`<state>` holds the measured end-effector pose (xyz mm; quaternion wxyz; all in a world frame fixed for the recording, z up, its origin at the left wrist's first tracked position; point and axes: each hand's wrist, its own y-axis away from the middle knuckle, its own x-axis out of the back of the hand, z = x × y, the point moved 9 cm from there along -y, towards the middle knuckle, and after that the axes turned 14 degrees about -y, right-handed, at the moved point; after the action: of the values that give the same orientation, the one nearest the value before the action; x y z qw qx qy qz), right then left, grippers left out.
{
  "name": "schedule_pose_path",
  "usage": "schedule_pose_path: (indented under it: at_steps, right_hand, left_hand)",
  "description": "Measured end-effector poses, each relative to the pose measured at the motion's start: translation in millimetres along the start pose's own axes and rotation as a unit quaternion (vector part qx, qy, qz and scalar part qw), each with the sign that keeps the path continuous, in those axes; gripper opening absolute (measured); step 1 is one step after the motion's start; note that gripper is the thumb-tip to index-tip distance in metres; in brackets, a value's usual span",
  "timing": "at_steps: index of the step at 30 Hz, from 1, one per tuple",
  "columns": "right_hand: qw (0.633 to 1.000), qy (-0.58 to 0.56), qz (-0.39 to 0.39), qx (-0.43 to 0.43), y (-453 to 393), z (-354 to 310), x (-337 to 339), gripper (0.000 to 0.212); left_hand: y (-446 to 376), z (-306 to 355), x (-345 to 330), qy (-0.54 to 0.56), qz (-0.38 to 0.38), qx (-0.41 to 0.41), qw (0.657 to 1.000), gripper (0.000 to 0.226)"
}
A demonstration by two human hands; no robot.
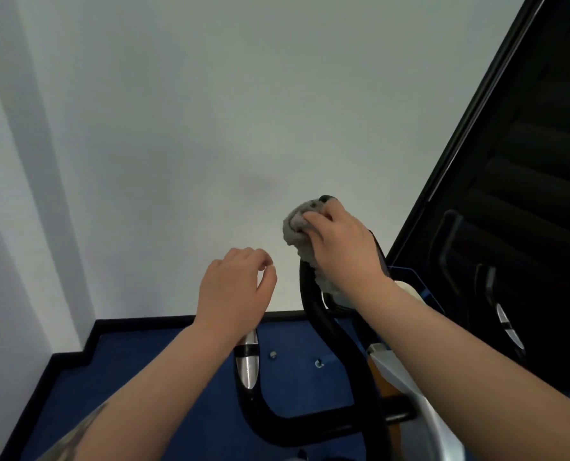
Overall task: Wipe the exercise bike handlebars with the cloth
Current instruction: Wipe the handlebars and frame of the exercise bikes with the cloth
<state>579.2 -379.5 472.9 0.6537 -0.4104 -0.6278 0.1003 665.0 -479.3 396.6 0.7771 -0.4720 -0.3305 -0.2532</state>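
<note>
The black handlebars of the exercise bike curve up from the bottom centre. My right hand grips a grey cloth wrapped round the top end of the right handlebar. Only the bar's black tip shows above the cloth. My left hand hovers over the left handlebar with loosely curled fingers and holds nothing. Below that wrist, the silver sensor grip of the left bar shows.
A white wall stands close in front. Blue floor with a black skirting edge lies below. A dark panel with a black frame runs along the right. The bike's silver and orange body sits at the lower right.
</note>
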Motion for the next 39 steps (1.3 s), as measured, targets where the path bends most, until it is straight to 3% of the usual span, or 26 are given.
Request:
schedule_pose_path:
  at_steps: [6,8,12,15,17,21,26,31,35,39]
  right_hand:
    - [0.979,-0.164,-0.070,-0.102,42.4,19.6,-19.5,0.016]
    - [0.977,-0.163,-0.091,-0.102,30.5,23.7,-15.3,0.014]
    - [0.993,-0.094,-0.042,-0.054,19.7,10.9,-5.3,0.016]
    - [0.997,-0.054,-0.048,-0.039,41.6,1.5,-19.8,0.029]
    - [0.995,-0.064,-0.049,-0.058,51.6,5.5,-25.0,0.036]
    - [0.990,-0.097,-0.038,-0.092,52.1,7.6,-25.0,0.019]
    - [0.975,-0.175,-0.083,-0.106,60.4,11.1,-20.8,0.016]
    - [0.992,-0.125,0.017,-0.023,12.1,-3.4,14.1,0.013]
    - [0.996,-0.052,-0.062,-0.044,11.8,5.7,-13.3,0.020]
    - [0.983,-0.162,-0.064,-0.054,60.4,12.5,-13.5,0.016]
  left_hand:
    - [-0.4,-0.2,0.3,0.015,-0.003,0.015,1.000,0.020]
    - [-0.3,2.4,0.2,0.014,-0.001,0.020,1.000,0.020]
    - [-0.1,2.7,-1.4,0.007,0.011,0.029,0.999,0.020]
    - [-0.1,1.8,-0.9,0.007,0.010,0.017,1.000,0.019]
    - [-0.3,1.6,-0.8,0.002,0.006,0.008,1.000,0.019]
    - [-0.4,1.3,-1.3,0.005,0.001,0.006,1.000,0.019]
    - [-1.4,1.6,0.1,0.012,0.005,0.014,1.000,0.019]
    - [1.2,2.1,-0.4,0.015,0.015,0.022,1.000,0.018]
    - [1.1,2.1,1.9,0.014,0.013,0.017,1.000,0.018]
    - [0.5,2.5,3.4,0.017,0.005,0.010,1.000,0.018]
